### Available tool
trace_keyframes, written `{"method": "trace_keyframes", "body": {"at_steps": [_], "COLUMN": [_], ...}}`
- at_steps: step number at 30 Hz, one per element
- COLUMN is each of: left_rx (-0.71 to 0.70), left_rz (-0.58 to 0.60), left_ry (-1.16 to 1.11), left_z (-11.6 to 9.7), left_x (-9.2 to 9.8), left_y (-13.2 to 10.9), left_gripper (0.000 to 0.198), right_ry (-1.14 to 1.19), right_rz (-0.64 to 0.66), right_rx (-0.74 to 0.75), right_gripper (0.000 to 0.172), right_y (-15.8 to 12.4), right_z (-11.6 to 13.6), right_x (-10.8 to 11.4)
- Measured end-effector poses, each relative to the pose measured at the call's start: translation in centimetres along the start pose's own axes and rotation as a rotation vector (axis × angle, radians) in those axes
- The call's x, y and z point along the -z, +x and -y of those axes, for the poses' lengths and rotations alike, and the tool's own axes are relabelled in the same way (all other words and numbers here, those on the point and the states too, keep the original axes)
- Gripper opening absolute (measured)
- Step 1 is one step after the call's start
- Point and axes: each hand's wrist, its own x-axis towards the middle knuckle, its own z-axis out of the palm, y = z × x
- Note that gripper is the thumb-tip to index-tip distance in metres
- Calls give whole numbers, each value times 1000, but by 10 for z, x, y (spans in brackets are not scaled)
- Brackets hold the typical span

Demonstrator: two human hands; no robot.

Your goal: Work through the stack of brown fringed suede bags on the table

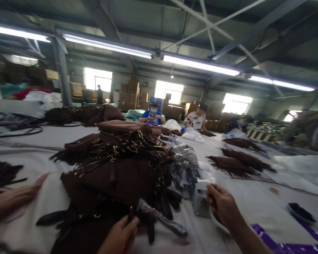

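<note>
My left hand (121,234) is closed at the front of a pile of dark brown bags (122,180), pinching a dark strap (131,210). Just right of it lies a strip wrapped in clear plastic (164,220). My right hand (224,204) is raised at the right of a small grey box (200,203), thumb and fingers pinched together. What they hold, if anything, is too blurred to name. Crumpled clear plastic (207,171) sits at the box's top. Behind it stands a grey patterned bundle (184,164).
Another person's hand (13,204) rests at the left on pale cloth (51,201). Brown pieces (230,165) lie on the white table (254,197) at the right, with a dark brush-like object (301,212) and purple strap (288,245) nearer. Co-workers (152,114) sit across the table.
</note>
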Motion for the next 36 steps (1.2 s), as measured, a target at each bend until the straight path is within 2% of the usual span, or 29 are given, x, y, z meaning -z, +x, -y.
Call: {"method": "trace_keyframes", "body": {"at_steps": [3, 6, 8, 10, 13, 16, 20, 22, 26, 29, 32, 36], "left_rx": [-39, -53, -49, -37, -39, -62, -67, -77, -113, -108, -85, -105], "left_rz": [76, 145, 185, 192, 146, 98, 47, 28, 27, 3, 10, 88], "left_ry": [-7, -43, -56, -34, 29, 74, 131, 191, 289, 284, 289, 501], "left_z": [-3, -8, -11, -12, -10, -4, 3, 3, 2, 2, 1, -12], "left_x": [-4, -1, 4, 8, 12, 13, 14, 15, 17, 21, 31, 41], "left_y": [-8, -13, -17, -21, -24, -22, -15, -13, -14, -19, -28, -38], "left_gripper": [44, 47, 50, 50, 52, 46, 34, 30, 30, 34, 35, 35], "right_ry": [135, 142, 106, 24, -93, -170, -334, -337, -258, -221, -225, -244], "right_rz": [230, 361, 434, 510, 602, 635, 597, 587, 600, 567, 548, 573], "right_rx": [-107, -181, -200, -198, -210, -211, -31, 6, -113, -147, -160, -212], "right_gripper": [33, 34, 37, 39, 42, 45, 43, 42, 42, 39, 37, 36], "right_y": [-54, -100, -122, -138, -151, -155, -150, -143, -130, -129, -135, -151], "right_z": [-17, -35, -45, -52, -61, -65, -58, -53, -48, -51, -54, -56], "right_x": [-67, -121, -144, -157, -160, -155, -153, -157, -168, -172, -165, -149]}}
